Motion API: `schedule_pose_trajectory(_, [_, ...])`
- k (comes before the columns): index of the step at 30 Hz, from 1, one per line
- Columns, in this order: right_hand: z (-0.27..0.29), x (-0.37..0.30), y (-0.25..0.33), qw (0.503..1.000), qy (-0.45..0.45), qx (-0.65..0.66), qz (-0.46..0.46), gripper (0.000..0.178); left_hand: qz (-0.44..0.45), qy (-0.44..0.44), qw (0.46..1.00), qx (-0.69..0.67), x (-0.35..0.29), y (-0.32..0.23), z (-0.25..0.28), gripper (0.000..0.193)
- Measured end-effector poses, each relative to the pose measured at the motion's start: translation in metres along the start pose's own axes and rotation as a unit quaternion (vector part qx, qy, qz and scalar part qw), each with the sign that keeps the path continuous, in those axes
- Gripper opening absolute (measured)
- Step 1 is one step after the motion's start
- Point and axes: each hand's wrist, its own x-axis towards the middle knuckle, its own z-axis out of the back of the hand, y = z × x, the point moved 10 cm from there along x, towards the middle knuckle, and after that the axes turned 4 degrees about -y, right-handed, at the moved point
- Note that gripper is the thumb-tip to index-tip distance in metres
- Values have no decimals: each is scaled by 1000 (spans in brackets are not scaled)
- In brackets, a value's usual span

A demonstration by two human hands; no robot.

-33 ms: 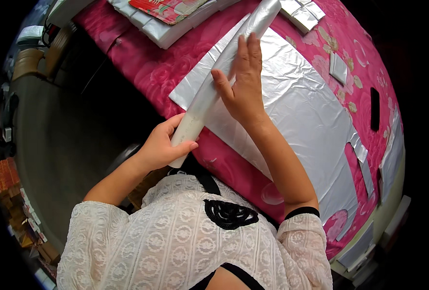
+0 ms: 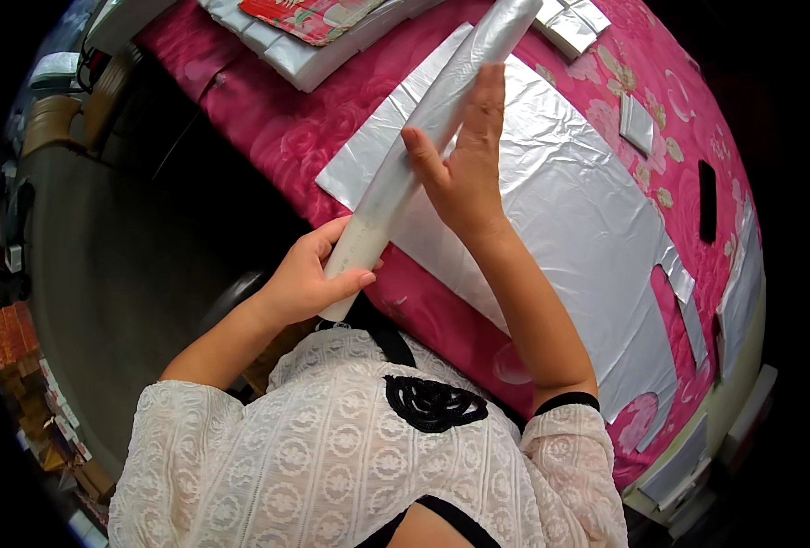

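A long roll of silvery film or foil (image 2: pixel 455 91) lies slantwise across the table, its pale end (image 2: pixel 355 256) sticking out over the near edge. Around that end my left hand (image 2: pixel 309 274) is closed, thumb on top. Farther up, my right hand (image 2: pixel 467 169) is against the roll's right side, fingers stretched out and thumb apart, resting on the film. Under the roll and right arm spreads a large creased silver sheet (image 2: pixel 569 201). Whether the sheet joins the roll cannot be made out.
A pink flowered cloth (image 2: pixel 268 128) covers the table. Silver packets (image 2: pixel 569 27) and a white stack (image 2: pixel 309 64) stand at the back. A small silver packet (image 2: pixel 636 125), a black bar-shaped object (image 2: pixel 707 201) and foil strips (image 2: pixel 688 315) lie at right. A chair (image 2: pixel 53 123) stands far left.
My right hand has turned slightly, its fingers now closer together and edge-on at the roll's right side. The left hand keeps its hold; the roll has barely shifted.
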Motion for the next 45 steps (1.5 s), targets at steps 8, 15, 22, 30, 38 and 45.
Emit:
schedule_pose_trajectory(8, [28, -28, -24, 778, 68, 525, -339, 66, -32, 122, 986, -110, 4, -23, -65, 52])
schedule_pose_trajectory(15, [68, -54, -48, 818, 17, 403, -411, 33, -38, 46, 997, -47, 6, -17, -77, 52])
schedule_pose_trajectory(22, [73, -67, -41, 835, 97, 375, -392, 23, -27, 77, 996, -37, 5, -12, -79, 44])
schedule_pose_trajectory(30, [72, -85, -55, 796, 64, 443, -408, 30, 18, 130, 980, -150, 1, 1, -99, 67])
schedule_pose_trajectory(38, [81, -85, -37, 772, 76, 495, -392, 44, 106, 319, 884, -325, -5, 3, -128, 69])
schedule_pose_trajectory(45, [86, -87, -20, 777, 90, 488, -387, 42, 218, 440, 684, -539, -27, 16, -140, 73])
